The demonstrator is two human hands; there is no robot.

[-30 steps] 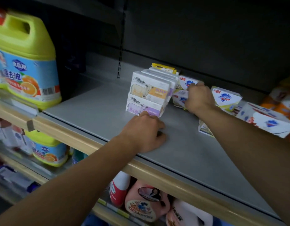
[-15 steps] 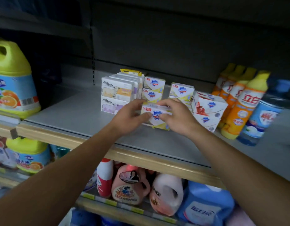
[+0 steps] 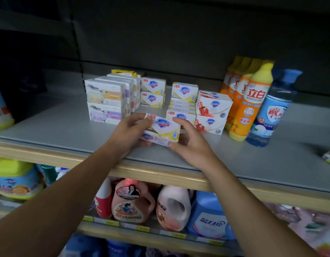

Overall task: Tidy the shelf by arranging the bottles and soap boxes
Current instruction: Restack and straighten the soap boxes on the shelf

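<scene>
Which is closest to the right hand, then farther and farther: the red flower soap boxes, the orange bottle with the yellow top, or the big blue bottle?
From the right hand, in the head view:
1. Red-flower soap boxes, just behind the hand and slightly right.
2. Front orange bottle, farther right.
3. Blue bottle, farthest right, beside the orange one.

Yellow-white soap box [image 3: 163,129] tilted above grey shelf [image 3: 71,134] front
</scene>
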